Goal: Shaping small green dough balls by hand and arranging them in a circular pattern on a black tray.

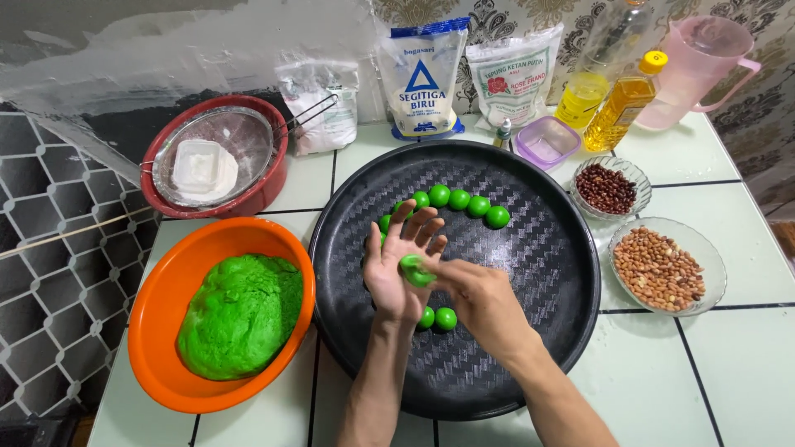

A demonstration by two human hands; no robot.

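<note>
My left hand (396,263) is held palm up over the round black tray (538,248), with a small piece of green dough (416,271) lying on the palm. My right hand (480,302) presses its fingertips onto that piece. Several green dough balls (460,200) sit in a curved row on the tray's far side, and two more balls (437,319) lie under my hands. A big lump of green dough (240,314) fills the orange bowl (166,331) at the left.
Glass dishes of peanuts (660,266) and dark beans (606,189) stand right of the tray. Behind are flour bags (422,79), an oil bottle (621,103), a pink jug (704,66), a purple tub (546,141), and a red bowl with a sieve (217,157).
</note>
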